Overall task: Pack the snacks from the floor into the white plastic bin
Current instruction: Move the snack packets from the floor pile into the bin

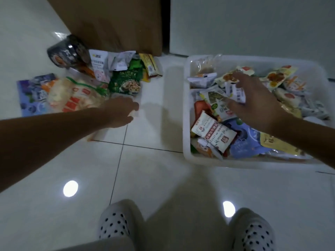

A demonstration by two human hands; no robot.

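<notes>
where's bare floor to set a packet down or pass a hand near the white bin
Free: the glossy tile strip between the loose snack pile and the white plastic bin's left wall, and the wide floor before the dotted socks. Crowded: the bin's inside, and the pile against the brown cardboard box.

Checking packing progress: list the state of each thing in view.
White bin: upright, open, almost full of snacks.
Floor pile: not yet packed.
Left hand: low at the pile's edge, grip unclear.
Right hand: over the bin, by a white packet, grip unclear.
</notes>
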